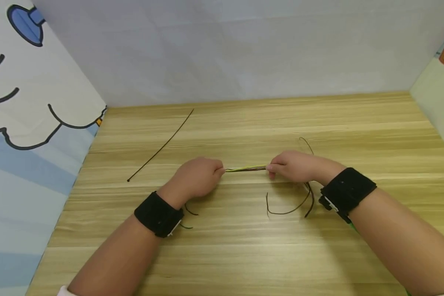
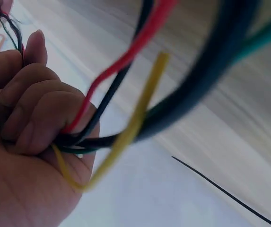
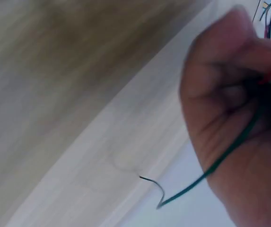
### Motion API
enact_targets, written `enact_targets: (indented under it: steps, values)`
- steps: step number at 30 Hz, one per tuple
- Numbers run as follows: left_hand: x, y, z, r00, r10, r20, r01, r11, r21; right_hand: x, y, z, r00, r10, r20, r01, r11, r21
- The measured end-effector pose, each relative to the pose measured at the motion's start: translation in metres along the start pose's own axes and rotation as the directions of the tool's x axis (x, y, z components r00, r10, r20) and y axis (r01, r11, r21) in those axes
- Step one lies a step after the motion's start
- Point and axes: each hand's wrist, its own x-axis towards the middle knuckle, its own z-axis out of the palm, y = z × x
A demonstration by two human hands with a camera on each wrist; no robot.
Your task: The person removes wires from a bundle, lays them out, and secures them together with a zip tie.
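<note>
A bundle of thin wires (image 1: pixel 246 168) runs nearly straight between the two hands, just above the table. My left hand (image 1: pixel 201 176) grips one part of it, fingers curled. In the left wrist view, a red wire (image 2: pixel 109 71), a yellow wire (image 2: pixel 139 111), black wires and a green one stick out of that fist. My right hand (image 1: pixel 296 166) pinches the bundle on the other side. Dark wire ends (image 1: pixel 286 213) curve out below it, and a green wire (image 3: pixel 230 149) with a bent end crosses the palm in the right wrist view.
A black cable tie (image 1: pixel 160 148) lies diagonally on the wooden table (image 1: pixel 225 263), left of and beyond the hands. A pale wall (image 1: pixel 244 53) rises behind the table. A cartoon-printed panel (image 1: pixel 40 98) stands on the left, and another panel (image 1: pixel 438 94) on the right.
</note>
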Motion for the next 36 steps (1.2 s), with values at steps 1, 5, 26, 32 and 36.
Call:
enact_targets:
  steps: [1, 5, 26, 32, 36]
  values:
    - [-0.001, -0.001, 0.001, 1.0, -0.001, 0.002, 0.001, 1.0, 0.01, -0.003, 0.002, -0.001, 1.0, 0.014, 0.001, -0.014, 1.0, 0.006]
    - [-0.006, -0.007, 0.004, 1.0, -0.009, 0.017, 0.008, 1.0, 0.022, -0.014, 0.012, -0.004, 0.999, -0.013, -0.041, 0.012, 1.0, -0.025]
    - [-0.013, -0.01, 0.022, 0.996, 0.082, 0.028, -0.086, 0.979, 0.184, -0.033, 0.033, 0.015, 0.971, -0.085, -0.224, 0.016, 0.956, -0.292]
    - [-0.014, -0.008, 0.029, 0.993, 0.12, -0.02, -0.109, 0.95, 0.292, -0.034, 0.035, 0.015, 0.928, -0.219, -0.301, 0.077, 0.904, -0.42]
    - [-0.011, -0.006, 0.037, 0.982, 0.175, -0.067, -0.131, 0.896, 0.423, -0.033, 0.032, 0.015, 0.914, -0.271, -0.302, 0.075, 0.844, -0.532]
